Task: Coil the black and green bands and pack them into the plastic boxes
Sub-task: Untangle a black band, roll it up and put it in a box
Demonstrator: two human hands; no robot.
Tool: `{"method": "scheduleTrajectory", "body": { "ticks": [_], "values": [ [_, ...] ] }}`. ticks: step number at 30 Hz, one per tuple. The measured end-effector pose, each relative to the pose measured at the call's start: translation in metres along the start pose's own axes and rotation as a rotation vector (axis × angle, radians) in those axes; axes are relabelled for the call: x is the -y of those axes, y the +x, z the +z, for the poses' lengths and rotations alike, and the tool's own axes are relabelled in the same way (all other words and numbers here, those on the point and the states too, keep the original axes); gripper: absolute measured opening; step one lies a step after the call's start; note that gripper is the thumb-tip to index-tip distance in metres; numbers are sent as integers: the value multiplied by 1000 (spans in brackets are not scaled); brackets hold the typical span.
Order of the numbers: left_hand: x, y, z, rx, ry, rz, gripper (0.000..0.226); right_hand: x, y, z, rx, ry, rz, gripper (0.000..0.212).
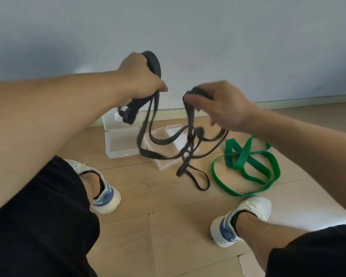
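My left hand (140, 76) is raised and closed around a partly coiled loop of the black band (148, 140), which arcs over its knuckles. My right hand (218, 104) pinches another stretch of the same black band between thumb and fingers. The rest of the band hangs in tangled loops, its lowest loop resting on the floor. The green band (248, 166) lies loose and crossed over itself on the floor to the right. Two clear plastic boxes stand open by the wall: one (120, 144) on the left, one (168, 164) beside it under the hanging band.
A pale wall rises just behind the boxes, with a skirting strip along the wooden floor. My two feet in white and blue shoes (100, 196) (240, 220) are planted in front, with my knees in black shorts at the lower corners.
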State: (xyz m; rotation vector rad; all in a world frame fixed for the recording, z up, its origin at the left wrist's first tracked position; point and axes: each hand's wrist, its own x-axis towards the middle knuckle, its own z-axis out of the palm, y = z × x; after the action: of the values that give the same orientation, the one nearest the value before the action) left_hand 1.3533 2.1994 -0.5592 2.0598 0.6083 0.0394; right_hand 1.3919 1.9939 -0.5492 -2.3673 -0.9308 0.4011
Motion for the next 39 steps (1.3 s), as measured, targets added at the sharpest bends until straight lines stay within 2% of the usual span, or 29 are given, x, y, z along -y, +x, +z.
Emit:
{"method": "scheduleTrajectory", "body": {
  "ticks": [3,6,9,11,13,14,16,20,23,27,30,32,34,36,39],
  "values": [
    [4,-1,6,42,81,-1,59,14,-3,-24,-329,169,-163,35],
    [6,-2,11,67,149,9,44,22,3,-45,-608,258,-353,29],
    [5,-5,14,96,232,46,30,21,12,-70,-803,356,-415,26],
    [3,-5,15,95,236,57,24,18,16,-87,-704,644,-357,14],
    [2,-4,15,79,218,51,25,14,18,-101,-622,897,-254,26],
    [2,-4,15,68,214,45,26,11,18,-107,-636,925,-174,24],
    [1,-3,14,51,198,26,29,4,16,-118,-605,826,-28,23],
    [1,-1,11,35,152,-1,29,-37,16,-121,-156,509,294,44],
    [-1,0,8,18,143,6,29,-92,15,-104,45,97,528,35],
    [-3,3,1,-29,145,-1,30,-152,-1,-83,211,-127,739,54],
    [-2,5,-5,-61,132,-7,25,-189,-12,-65,248,-361,765,57],
    [-1,5,-7,-63,112,-9,26,-203,-16,-50,336,-618,760,68],
    [-2,4,-5,-48,82,-14,30,-207,-14,-36,384,-753,700,80],
    [-5,3,-1,-20,43,-21,36,-185,-6,-29,318,-650,579,74],
    [-10,1,6,42,-12,-18,40,-133,5,-13,285,-271,379,61]
  ]
}}
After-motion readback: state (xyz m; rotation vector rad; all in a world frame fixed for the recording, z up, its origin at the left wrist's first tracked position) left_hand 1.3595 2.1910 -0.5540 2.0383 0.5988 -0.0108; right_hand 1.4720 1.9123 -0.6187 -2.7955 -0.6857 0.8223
